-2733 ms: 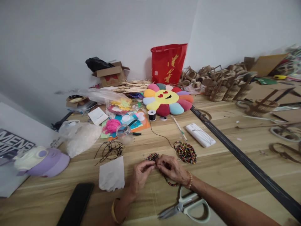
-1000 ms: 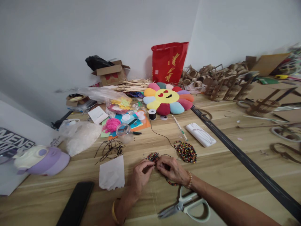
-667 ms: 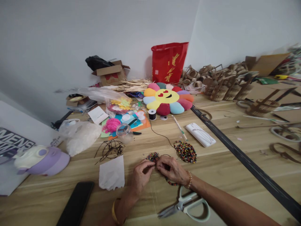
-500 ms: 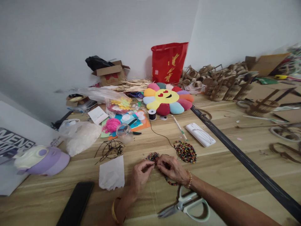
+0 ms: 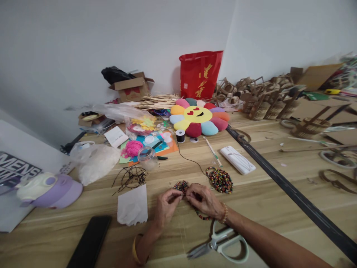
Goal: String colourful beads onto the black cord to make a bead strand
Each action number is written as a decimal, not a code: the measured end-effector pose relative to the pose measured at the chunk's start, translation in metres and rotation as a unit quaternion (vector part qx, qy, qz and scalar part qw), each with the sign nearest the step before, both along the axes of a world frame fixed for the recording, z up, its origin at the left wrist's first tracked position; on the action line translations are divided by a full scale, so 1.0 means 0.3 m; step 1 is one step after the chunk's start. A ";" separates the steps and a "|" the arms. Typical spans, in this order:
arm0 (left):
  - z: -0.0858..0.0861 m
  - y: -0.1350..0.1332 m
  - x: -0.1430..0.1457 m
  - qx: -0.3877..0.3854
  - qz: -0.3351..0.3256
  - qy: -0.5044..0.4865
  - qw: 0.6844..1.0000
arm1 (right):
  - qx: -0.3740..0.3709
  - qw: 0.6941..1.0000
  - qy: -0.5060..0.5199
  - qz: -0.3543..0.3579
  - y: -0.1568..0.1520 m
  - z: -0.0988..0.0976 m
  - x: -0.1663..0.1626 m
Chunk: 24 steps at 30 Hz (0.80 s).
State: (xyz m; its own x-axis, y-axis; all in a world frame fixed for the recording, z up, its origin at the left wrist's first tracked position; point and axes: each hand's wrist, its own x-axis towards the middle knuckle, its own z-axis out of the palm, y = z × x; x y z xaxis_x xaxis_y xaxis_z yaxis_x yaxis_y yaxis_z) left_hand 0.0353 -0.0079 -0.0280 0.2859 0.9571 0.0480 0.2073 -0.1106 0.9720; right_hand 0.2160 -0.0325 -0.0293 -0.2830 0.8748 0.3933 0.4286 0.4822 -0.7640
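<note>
My left hand [image 5: 167,206] is closed in a pinch at the lower centre, its fingertips close to those of my right hand [image 5: 205,200]. The right hand is also pinched. What lies between the fingertips is too small to make out. Just beyond them is a cluster of small multicoloured beads [image 5: 182,185], and part of a bead string [image 5: 202,214] shows under the right hand. Coiled strings of colourful beads [image 5: 220,180] lie to the right. A black cord runs from a spool [image 5: 180,136] towards these coils. Scissors [image 5: 220,243] with pale handles rest below the right wrist.
At left are a phone [image 5: 89,242], white paper [image 5: 132,205], black cord pieces [image 5: 131,178] and a purple cap [image 5: 52,190]. Behind stand a flower cushion [image 5: 198,116] and red bag [image 5: 200,74]. A white power bank [image 5: 238,160] and small woven baskets [image 5: 309,125] lie rightward.
</note>
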 end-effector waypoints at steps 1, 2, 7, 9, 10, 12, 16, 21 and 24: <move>-0.002 0.000 -0.001 0.006 -0.002 0.003 1.000 | 0.000 1.000 0.000 0.002 0.000 0.001 0.000; -0.004 0.000 -0.003 0.012 -0.006 0.007 1.000 | 0.001 1.000 0.000 0.002 0.000 0.002 -0.001; -0.008 0.002 -0.005 0.056 -0.013 0.012 0.998 | 0.000 1.000 0.006 0.005 -0.001 0.005 -0.003; -0.006 0.003 -0.004 0.077 -0.018 0.012 0.997 | 0.000 1.000 0.008 0.005 -0.001 0.005 -0.004; -0.004 0.003 -0.003 0.088 -0.020 0.011 0.996 | 0.000 1.000 0.009 0.006 -0.001 0.005 -0.004; -0.004 0.003 -0.003 0.109 -0.022 0.010 0.994 | -0.004 1.000 0.008 0.006 -0.001 0.004 -0.005; -0.007 0.003 -0.005 0.126 -0.026 0.017 0.992 | -0.014 1.000 0.009 0.006 -0.002 0.002 -0.005; -0.003 0.002 -0.008 0.135 -0.035 0.030 0.990 | -0.014 1.000 0.011 0.011 -0.001 0.002 -0.005; 0.001 0.001 -0.006 0.147 -0.035 0.030 0.988 | -0.014 1.000 0.011 0.013 -0.001 0.002 -0.005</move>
State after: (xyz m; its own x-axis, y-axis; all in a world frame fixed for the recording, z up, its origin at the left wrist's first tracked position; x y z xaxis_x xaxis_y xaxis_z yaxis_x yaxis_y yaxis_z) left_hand 0.0334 -0.0077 -0.0278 0.3616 0.8824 0.3009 0.2463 -0.4017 0.8820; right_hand 0.2145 -0.0328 -0.0288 -0.2974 0.8779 0.3754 0.3994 0.4715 -0.7862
